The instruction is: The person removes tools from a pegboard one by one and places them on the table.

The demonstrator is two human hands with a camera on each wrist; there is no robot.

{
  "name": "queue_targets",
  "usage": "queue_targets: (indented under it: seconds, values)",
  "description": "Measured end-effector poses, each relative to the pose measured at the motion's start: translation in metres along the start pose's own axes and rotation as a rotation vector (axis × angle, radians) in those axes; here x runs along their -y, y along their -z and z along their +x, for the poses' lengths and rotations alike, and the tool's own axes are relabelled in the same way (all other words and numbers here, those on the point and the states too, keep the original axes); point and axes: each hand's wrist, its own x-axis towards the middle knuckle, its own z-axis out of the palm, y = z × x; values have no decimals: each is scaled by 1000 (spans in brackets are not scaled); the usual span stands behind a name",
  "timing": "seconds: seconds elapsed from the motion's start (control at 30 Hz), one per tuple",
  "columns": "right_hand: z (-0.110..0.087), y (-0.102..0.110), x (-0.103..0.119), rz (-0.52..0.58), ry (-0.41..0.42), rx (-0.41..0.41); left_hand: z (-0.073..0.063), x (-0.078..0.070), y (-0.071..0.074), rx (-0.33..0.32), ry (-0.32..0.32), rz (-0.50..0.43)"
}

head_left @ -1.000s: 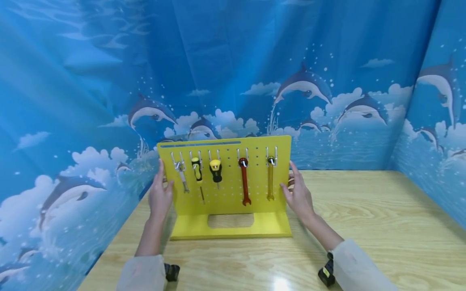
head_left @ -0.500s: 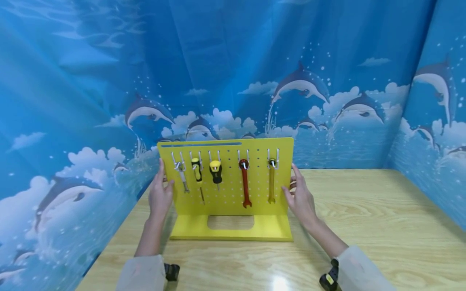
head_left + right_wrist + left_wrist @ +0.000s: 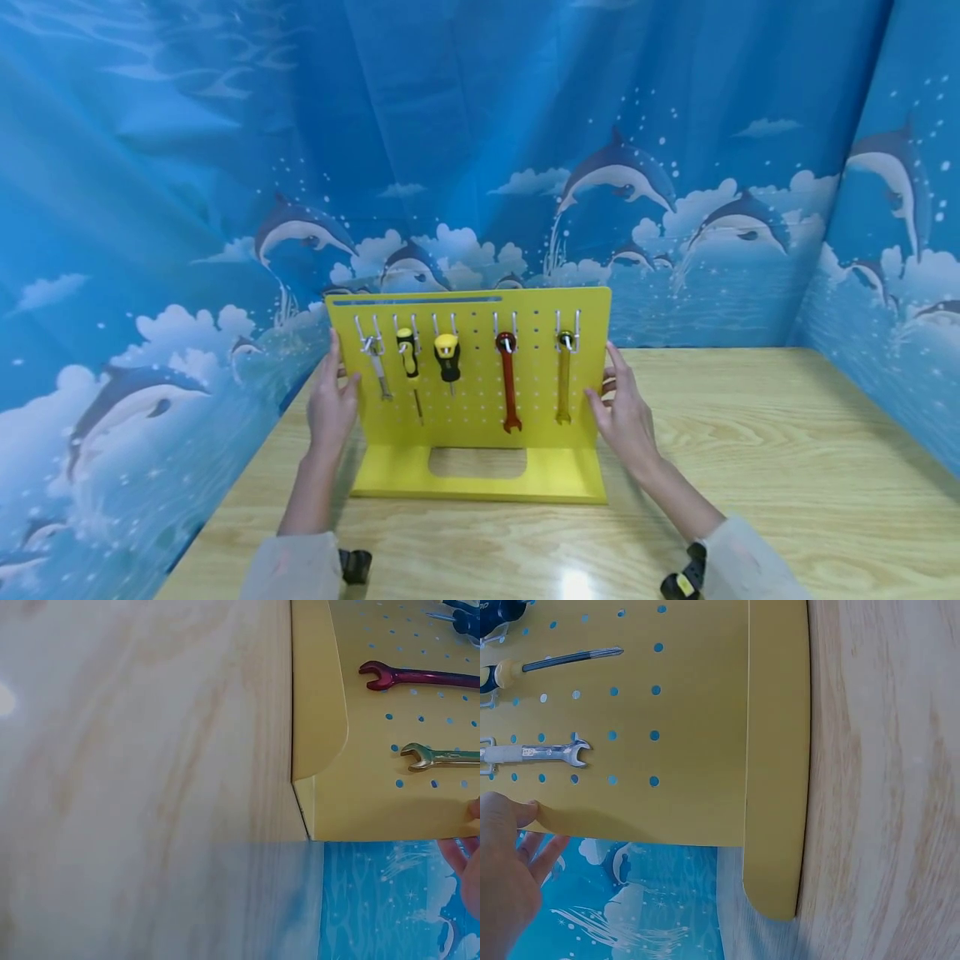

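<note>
A yellow pegboard stand [image 3: 480, 417] stands upright on the table, its base toward me. My left hand [image 3: 331, 408] grips the board's left edge, thumb on the front and fingers behind. At the opposite edge my right hand [image 3: 627, 417] holds it the same way. From metal hooks hang a small silver wrench [image 3: 379, 373], a long-shafted screwdriver [image 3: 408, 358], a stubby screwdriver [image 3: 448, 361], a red wrench [image 3: 509, 387] and a gold wrench [image 3: 564, 383]. In the left wrist view the silver wrench [image 3: 547, 753] lies near my thumb; the right wrist view shows the gold wrench [image 3: 442, 757].
The wooden table [image 3: 750, 467] extends to the right and in front of the stand. A blue dolphin-print curtain [image 3: 465, 150] hangs behind the table and along both sides. The stand's base has a cut-out [image 3: 478, 462] through which the tabletop shows.
The right side of the stand has come slightly nearer to me and to the right, with my right hand on it. My left hand stays almost in place. The head view has shifted a little.
</note>
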Motion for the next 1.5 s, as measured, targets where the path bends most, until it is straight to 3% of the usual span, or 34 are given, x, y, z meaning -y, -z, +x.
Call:
queue_targets:
  seconds: [0.3,0.7,0.87,0.97,1.07,1.17,1.3,1.5]
  values:
    - [0,3,-3,16,4,2,-3,-3,-1,-30,-56,2]
    - [1,6,-1,17,-39,6,-5,-8,-2,-37,-26,26]
    - [2,13,8,12,-97,-81,-5,-9,0,14,35,24]
    - [3,16,19,67,-70,-163,-6,-11,3,23,65,10]
    - [7,17,37,154,-8,-193,-8,-12,3,-17,57,3]
    - [12,12,61,224,56,-159,-10,-16,3,-87,34,-14]
    - [16,-5,92,315,100,-56,-15,-22,0,-172,5,-60]
    - [18,-40,135,438,56,134,-19,-29,-8,-287,-77,-148]
